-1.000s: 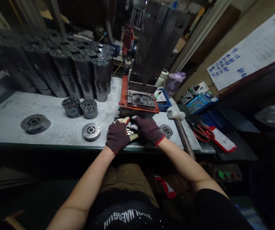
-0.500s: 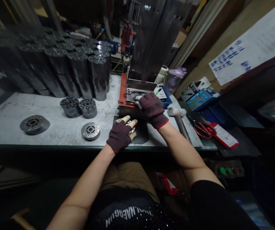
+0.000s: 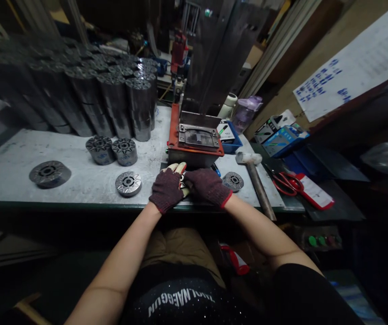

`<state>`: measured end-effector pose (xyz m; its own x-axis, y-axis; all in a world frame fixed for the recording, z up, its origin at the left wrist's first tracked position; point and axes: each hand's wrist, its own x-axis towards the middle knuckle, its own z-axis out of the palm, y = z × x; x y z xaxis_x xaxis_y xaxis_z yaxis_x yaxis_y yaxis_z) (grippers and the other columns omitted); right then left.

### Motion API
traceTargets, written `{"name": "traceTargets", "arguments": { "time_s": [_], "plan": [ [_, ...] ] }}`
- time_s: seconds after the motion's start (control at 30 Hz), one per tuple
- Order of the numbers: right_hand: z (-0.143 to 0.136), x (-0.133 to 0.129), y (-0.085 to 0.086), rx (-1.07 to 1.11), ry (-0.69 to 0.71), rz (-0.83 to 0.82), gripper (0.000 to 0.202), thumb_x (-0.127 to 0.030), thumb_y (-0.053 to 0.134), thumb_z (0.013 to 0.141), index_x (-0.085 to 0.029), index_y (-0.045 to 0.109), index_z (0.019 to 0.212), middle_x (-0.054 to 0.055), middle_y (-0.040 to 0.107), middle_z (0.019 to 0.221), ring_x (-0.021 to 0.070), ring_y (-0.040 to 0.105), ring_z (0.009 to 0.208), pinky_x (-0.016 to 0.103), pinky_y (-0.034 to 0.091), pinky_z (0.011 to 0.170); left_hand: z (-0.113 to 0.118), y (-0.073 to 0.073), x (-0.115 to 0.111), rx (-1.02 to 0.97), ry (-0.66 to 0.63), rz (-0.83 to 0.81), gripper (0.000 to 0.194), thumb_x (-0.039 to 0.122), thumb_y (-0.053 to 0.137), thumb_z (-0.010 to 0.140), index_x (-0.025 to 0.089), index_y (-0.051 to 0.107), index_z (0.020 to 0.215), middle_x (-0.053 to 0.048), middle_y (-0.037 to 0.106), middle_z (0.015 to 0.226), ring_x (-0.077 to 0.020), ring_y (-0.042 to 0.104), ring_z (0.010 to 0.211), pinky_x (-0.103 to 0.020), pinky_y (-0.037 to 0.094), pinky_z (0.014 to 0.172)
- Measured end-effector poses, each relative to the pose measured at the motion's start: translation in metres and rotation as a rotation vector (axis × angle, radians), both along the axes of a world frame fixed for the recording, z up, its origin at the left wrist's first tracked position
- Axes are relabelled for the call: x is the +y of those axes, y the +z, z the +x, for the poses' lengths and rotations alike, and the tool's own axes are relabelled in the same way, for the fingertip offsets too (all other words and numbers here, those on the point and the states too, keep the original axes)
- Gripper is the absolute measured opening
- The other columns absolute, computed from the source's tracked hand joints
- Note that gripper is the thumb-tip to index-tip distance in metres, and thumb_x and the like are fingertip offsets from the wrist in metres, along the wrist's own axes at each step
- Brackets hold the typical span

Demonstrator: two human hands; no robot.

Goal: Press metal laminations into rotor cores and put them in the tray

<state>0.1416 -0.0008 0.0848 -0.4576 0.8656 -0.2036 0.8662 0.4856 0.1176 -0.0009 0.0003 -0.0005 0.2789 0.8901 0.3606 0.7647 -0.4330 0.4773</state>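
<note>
The right hand (image 3: pixel 205 186) is back from over the box (image 3: pixel 194 158) to the disc (image 3: pixel 182 181); so both hands are now at this piece; the left hand (image 3: pixel 166 189) curls its fingers around it; the right hand's grip I cannot tell; a blue pen (image 3: pixel 217 171) shows just beyond it.

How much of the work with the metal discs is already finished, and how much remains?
Arranged already: the tall metal stacks, though I cannot tell if they are finished. In hand: the patterned disc between the left hand and right hand. Probably remaining: the loose disc to their left and another disc to their right.
</note>
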Motion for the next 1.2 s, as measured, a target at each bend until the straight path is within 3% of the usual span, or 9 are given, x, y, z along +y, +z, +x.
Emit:
{"name": "traceTargets", "arguments": {
  "time_s": [0.17, 0.37, 0.43, 0.63, 0.8, 0.87, 0.97, 1.07, 1.2],
  "plan": [
    [-0.009, 0.01, 0.001, 0.062, -0.011, 0.044, 0.034, -0.031, 0.05, 0.099, -0.022, 0.069, 0.125, 0.011, 0.075, 0.115, 0.0265, 0.07, 0.1, 0.033, 0.049, 0.08, -0.002, -0.003, 0.0, -0.046, -0.019, 0.001, 0.081, 0.037, 0.076, 0.074, 0.017, 0.045, 0.147, -0.014, 0.054, 0.144, -0.0312, 0.051, 0.132, -0.042, 0.041, 0.112],
    [0.026, 0.04, 0.001, 0.303, -0.123, 0.602, 0.049, -0.04, 0.047, 0.101, -0.012, 0.06, 0.138, 0.017, 0.067, 0.126, 0.0321, 0.058, 0.117, 0.044, 0.042, 0.1, -0.001, 0.004, -0.001, 0.044, 0.01, -0.023, 0.08, 0.049, 0.073, 0.08, 0.016, 0.045, 0.147, -0.015, 0.054, 0.143, -0.0323, 0.054, 0.127, -0.044, 0.044, 0.108],
    [0.032, 0.057, 0.004, 0.313, -0.076, 0.642, 0.053, -0.043, 0.05, 0.099, -0.01, 0.058, 0.139, 0.018, 0.065, 0.129, 0.0337, 0.053, 0.12, 0.047, 0.039, 0.103, 0.001, 0.009, -0.001, 0.089, 0.041, -0.036, 0.077, 0.052, 0.071, 0.082, 0.016, 0.047, 0.146, -0.015, 0.056, 0.14, -0.0326, 0.056, 0.123, -0.044, 0.045, 0.104],
    [0.029, 0.082, 0.015, 0.288, 0.04, 0.558, 0.037, -0.037, 0.05, 0.098, -0.014, 0.07, 0.12, 0.015, 0.069, 0.112, 0.0301, 0.056, 0.107, 0.04, 0.042, 0.091, 0.003, 0.008, -0.001, 0.107, 0.072, -0.028, 0.078, 0.058, 0.07, 0.081, 0.016, 0.05, 0.143, -0.016, 0.059, 0.136, -0.0339, 0.058, 0.118, -0.045, 0.046, 0.101],
    [0.032, 0.049, -0.003, 0.453, -0.047, 0.551, 0.037, -0.033, 0.04, 0.103, -0.018, 0.07, 0.117, 0.011, 0.074, 0.111, 0.025, 0.064, 0.103, 0.034, 0.046, 0.087, -0.002, -0.001, -0.001, -0.028, -0.006, -0.01, 0.088, 0.049, 0.077, 0.077, 0.016, 0.041, 0.15, -0.016, 0.049, 0.149, -0.0341, 0.048, 0.135, -0.046, 0.04, 0.112],
    [0.034, 0.03, -0.017, 0.488, -0.02, 0.452, 0.036, -0.031, 0.041, 0.101, -0.017, 0.067, 0.121, 0.011, 0.074, 0.113, 0.0231, 0.066, 0.104, 0.032, 0.047, 0.088, -0.004, -0.003, -0.001, -0.067, -0.061, -0.01, 0.088, 0.043, 0.077, 0.077, 0.017, 0.038, 0.152, -0.015, 0.046, 0.152, -0.033, 0.046, 0.138, -0.046, 0.039, 0.114],
    [0.031, 0.009, -0.028, 0.333, 0.005, 0.213, 0.033, -0.025, 0.048, 0.097, -0.014, 0.066, 0.122, 0.013, 0.075, 0.112, 0.0239, 0.069, 0.101, 0.031, 0.048, 0.085, -0.005, -0.005, 0.001, -0.098, -0.082, -0.011, 0.083, 0.038, 0.077, 0.076, 0.019, 0.042, 0.149, -0.014, 0.049, 0.15, -0.0319, 0.047, 0.138, -0.046, 0.039, 0.115],
    [0.019, 0.005, -0.015, 0.087, -0.009, 0.035, 0.033, -0.026, 0.05, 0.096, -0.017, 0.065, 0.124, 0.015, 0.075, 0.109, 0.0267, 0.07, 0.099, 0.032, 0.047, 0.079, -0.006, -0.007, 0.002, -0.111, -0.083, -0.009, 0.079, 0.036, 0.077, 0.076, 0.021, 0.045, 0.147, -0.012, 0.052, 0.147, -0.0308, 0.05, 0.134, -0.046, 0.04, 0.115],
    [0.0, 0.014, 0.005, -0.055, -0.03, -0.024, 0.038, -0.029, 0.045, 0.099, -0.022, 0.063, 0.132, 0.014, 0.075, 0.112, 0.0284, 0.071, 0.1, 0.033, 0.047, 0.077, -0.005, -0.006, 0.002, -0.123, -0.073, -0.002, 0.077, 0.037, 0.077, 0.076, 0.021, 0.048, 0.145, -0.012, 0.056, 0.142, -0.0293, 0.053, 0.131, -0.044, 0.043, 0.111]
  ]
}}
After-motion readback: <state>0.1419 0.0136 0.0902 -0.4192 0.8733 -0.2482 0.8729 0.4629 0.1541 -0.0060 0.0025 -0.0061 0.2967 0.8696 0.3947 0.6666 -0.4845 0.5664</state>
